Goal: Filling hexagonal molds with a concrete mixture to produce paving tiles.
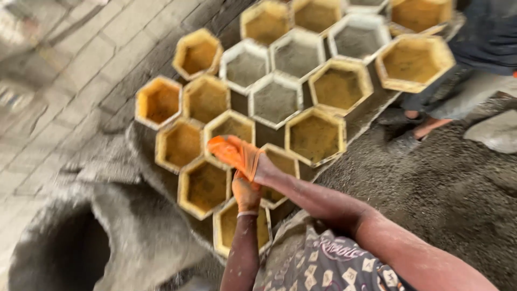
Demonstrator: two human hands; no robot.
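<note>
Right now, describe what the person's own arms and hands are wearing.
Both hands wear orange gloves: the right hand and the left hand. The left glove ends in a pale band at the wrist. Both forearms are bare, with no sleeves, and dusted with pale grey powder. No watch or other marking shows.

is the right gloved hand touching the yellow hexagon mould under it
Cannot tell. In the head view the right hand overlaps the rim of a yellow mould, but motion blur hides whether it rests on it or hovers above.
</note>
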